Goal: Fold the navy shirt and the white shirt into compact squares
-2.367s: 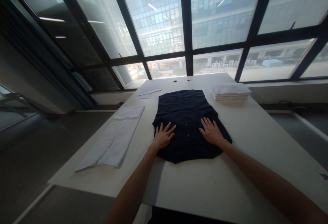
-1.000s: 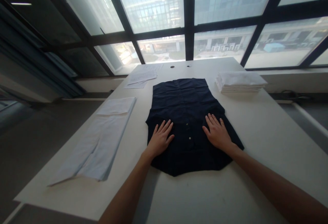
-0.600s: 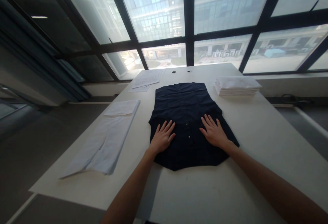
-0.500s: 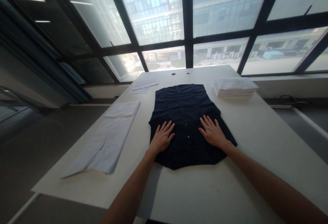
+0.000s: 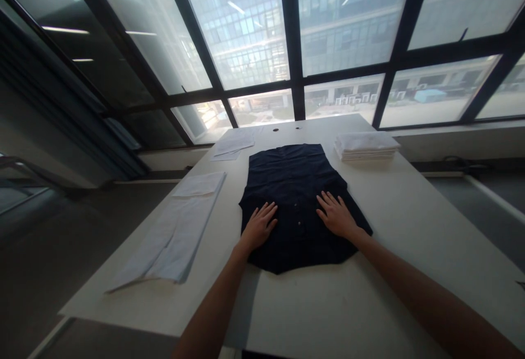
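A dark navy garment with small buttons down its middle (image 5: 297, 178), perhaps a shirt or vest, lies flat on the white table (image 5: 303, 310). Its curved hem faces me. My left hand (image 5: 259, 226) rests palm down on its lower left side, fingers stretched out. On the lower right side lies my right hand (image 5: 337, 215), also flat with its fingers spread. Neither hand grasps the cloth. Light creases cross the garment's far part.
Left of the garment lies a folded white cloth piece (image 5: 176, 233). Papers (image 5: 233, 144) sit at the far left of the table. A stack of folded white cloths (image 5: 366, 145) stands at the far right. Large windows (image 5: 254, 30) rise behind the table.
The camera view has tilted slightly, so the table and garment appear a little lower and further left. Both hands stay flat on the garment in nearly the same places.
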Motion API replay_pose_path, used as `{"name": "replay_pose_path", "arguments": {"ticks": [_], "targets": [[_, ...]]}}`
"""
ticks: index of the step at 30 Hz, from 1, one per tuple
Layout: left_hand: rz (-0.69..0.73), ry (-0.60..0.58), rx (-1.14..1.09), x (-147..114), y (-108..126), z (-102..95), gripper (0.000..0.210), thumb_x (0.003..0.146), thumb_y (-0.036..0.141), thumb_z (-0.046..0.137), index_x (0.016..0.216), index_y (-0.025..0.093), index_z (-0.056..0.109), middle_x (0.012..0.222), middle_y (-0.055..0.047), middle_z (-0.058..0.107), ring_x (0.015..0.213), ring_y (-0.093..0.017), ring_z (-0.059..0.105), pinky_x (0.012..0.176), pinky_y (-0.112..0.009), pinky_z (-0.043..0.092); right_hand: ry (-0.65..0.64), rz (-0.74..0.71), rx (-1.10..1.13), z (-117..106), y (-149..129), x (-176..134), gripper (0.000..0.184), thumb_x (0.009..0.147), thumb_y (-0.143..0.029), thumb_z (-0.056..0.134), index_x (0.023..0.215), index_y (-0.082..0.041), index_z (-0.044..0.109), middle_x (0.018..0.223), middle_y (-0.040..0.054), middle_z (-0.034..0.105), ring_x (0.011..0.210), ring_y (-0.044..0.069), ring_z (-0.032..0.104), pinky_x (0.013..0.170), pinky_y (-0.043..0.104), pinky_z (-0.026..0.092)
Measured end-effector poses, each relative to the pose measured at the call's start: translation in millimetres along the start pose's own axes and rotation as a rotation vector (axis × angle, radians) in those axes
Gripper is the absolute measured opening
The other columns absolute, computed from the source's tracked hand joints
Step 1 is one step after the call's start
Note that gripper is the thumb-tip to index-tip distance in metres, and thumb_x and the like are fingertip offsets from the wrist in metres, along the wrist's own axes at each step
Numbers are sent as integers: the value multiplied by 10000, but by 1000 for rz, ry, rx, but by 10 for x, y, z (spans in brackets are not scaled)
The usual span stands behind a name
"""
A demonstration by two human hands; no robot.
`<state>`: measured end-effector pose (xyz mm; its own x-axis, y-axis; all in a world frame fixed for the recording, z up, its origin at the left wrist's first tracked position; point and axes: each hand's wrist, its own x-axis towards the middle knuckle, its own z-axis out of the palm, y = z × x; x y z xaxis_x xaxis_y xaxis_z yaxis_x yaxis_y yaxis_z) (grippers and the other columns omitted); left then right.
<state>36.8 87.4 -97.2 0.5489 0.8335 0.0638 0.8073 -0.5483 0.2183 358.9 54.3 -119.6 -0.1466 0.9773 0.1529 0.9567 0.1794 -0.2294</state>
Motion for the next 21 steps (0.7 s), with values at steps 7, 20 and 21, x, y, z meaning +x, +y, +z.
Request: {"name": "replay_pose_path", "arguments": {"ticks": [7, 20, 21], "targets": [[5, -13, -29, 13, -31, 2, 531, 1062, 426, 374, 1574, 285, 362, 1652, -5, 303, 1548, -234, 206, 1253, -506, 183, 12, -4, 18, 10, 6, -5, 593, 1028, -414, 358, 1557, -151, 411, 1645, 127, 300, 1533, 298, 229, 1220, 567, 188], [18, -5, -113, 10, -50, -6, 519, 1050, 408, 405, 1551, 272, 408, 1640, -25, 328, 1543, -245, 223, 1247, -535, 185, 438, 438, 450, -222, 755, 206, 488, 879, -303, 502, 1250, -52, 695, 1206, 209, 717, 1101, 298, 690, 1023, 422, 504], [19, 5, -131, 8, -50, -19, 510, 1049, 406, 407, 1540, 271, 426, 1634, -29, 343, 1538, -244, 239, 1245, -537, 191, 412, 493, 482, -242, 871, 212, 482, 864, -304, 521, 1231, -52, 705, 1171, 203, 732, 1050, 295, 709, 985, 412, 524]]}}
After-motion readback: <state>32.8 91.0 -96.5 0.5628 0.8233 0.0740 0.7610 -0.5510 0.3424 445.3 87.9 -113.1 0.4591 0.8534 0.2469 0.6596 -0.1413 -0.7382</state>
